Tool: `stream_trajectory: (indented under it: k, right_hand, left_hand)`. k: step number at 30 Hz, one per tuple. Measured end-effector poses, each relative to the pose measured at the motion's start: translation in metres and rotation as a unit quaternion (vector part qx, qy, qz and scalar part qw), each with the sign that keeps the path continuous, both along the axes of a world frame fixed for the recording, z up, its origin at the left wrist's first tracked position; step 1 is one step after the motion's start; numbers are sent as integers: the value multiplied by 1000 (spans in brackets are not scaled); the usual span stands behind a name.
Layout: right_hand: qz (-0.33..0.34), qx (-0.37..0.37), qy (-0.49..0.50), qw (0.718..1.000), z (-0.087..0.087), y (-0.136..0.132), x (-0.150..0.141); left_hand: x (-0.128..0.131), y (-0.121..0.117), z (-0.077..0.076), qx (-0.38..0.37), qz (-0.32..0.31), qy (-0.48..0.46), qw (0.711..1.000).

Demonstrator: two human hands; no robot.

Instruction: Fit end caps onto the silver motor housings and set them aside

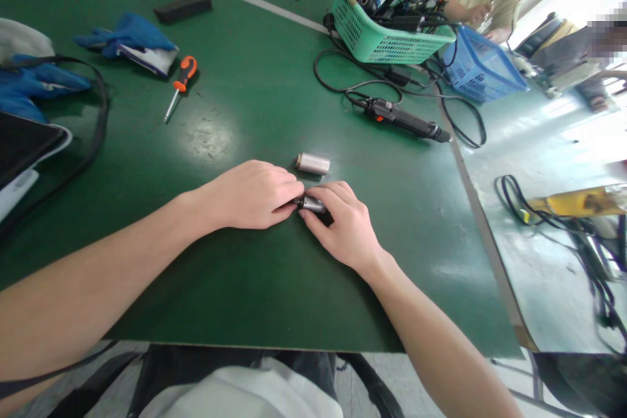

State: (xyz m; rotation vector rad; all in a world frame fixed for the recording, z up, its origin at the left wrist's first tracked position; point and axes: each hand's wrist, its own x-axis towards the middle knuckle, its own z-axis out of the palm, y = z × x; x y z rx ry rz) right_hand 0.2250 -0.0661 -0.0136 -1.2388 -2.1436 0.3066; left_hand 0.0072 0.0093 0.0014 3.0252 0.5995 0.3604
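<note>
My right hand (343, 222) is closed around a small silver metal cylinder (313, 204), held low over the green table (235, 287). At the cylinder's left end, the fingers of my left hand (259, 196) pinch a small dark part, mostly hidden by the fingertips. Whether that part is joined to the cylinder cannot be made out. Just beyond my hands lies a second silver cylinder (313, 164) on its side, with a brownish end facing left.
An orange-black screwdriver (181, 86) and a dark block (183, 9) lie to the far left, near blue gloves (132, 39). Toward the right are a corded black electric screwdriver (404, 121), a green basket (392, 46) of tools, a blue basket (482, 68) and a yellow tool (578, 202). People sit beyond.
</note>
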Motion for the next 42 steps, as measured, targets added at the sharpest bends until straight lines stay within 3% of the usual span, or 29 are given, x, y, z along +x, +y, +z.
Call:
stream_trajectory:
  k: [42]
  right_hand:
    - [-14, 0, -9, 1000, 2, -3, -1]
  left_hand:
    - [-1, 0, 0, 4, 6, 4, 1000]
